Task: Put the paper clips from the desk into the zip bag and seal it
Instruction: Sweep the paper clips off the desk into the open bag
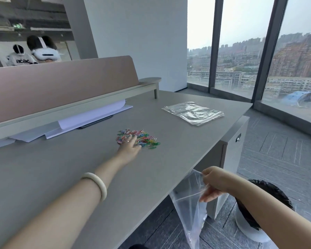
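A heap of coloured paper clips [145, 138] lies on the grey desk [61, 177] near its middle. My left hand [128, 145] is stretched out flat on the near left side of the heap, fingers spread over the clips. My right hand [211, 184] grips the top edge of a clear zip bag [188, 211], which hangs down past the desk's front edge with its mouth held at desk level.
A stack of more clear bags [193, 113] lies at the far right of the desk. White papers [90, 116] sit under the shelf and pink partition [61, 81] at the back. A bin with a black liner [258, 209] stands on the floor at right. Two people sit beyond the partition.
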`<control>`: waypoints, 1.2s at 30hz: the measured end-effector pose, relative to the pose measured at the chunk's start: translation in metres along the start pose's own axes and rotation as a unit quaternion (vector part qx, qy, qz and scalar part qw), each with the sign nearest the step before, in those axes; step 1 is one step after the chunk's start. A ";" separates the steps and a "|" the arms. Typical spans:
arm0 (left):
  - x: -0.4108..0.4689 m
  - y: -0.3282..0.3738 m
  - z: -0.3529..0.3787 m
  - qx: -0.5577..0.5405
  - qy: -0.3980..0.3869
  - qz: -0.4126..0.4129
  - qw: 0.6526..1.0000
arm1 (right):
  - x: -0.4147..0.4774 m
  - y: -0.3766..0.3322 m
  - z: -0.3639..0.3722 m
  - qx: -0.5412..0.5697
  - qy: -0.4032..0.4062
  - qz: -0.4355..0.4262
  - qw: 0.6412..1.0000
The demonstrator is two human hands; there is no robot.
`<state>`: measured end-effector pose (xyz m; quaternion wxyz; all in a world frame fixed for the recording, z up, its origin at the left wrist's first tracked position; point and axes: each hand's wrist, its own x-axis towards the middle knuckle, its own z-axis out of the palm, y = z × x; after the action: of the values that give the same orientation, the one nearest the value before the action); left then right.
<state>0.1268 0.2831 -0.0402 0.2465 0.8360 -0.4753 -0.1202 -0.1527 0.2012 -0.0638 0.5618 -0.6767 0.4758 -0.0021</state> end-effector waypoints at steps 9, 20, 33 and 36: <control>0.105 -0.064 -0.018 -0.004 0.036 -0.127 0.991 | 0.018 0.003 -0.006 -0.003 0.039 0.045 0.998; 0.133 -0.044 -0.002 -0.036 -0.052 0.025 0.998 | 0.014 0.002 -0.011 -0.010 0.090 0.064 0.994; 0.079 0.000 0.036 -0.158 -0.095 0.162 0.969 | 0.008 0.007 -0.001 0.010 0.050 0.063 0.997; 0.059 0.011 0.042 -0.151 -0.107 0.187 0.965 | 0.007 0.006 0.000 0.014 0.047 0.061 0.997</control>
<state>0.1305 0.2156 -0.0683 0.3363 0.6673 -0.6231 -0.2308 -0.1533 0.1974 -0.0722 0.5472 -0.6374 0.5424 -0.0063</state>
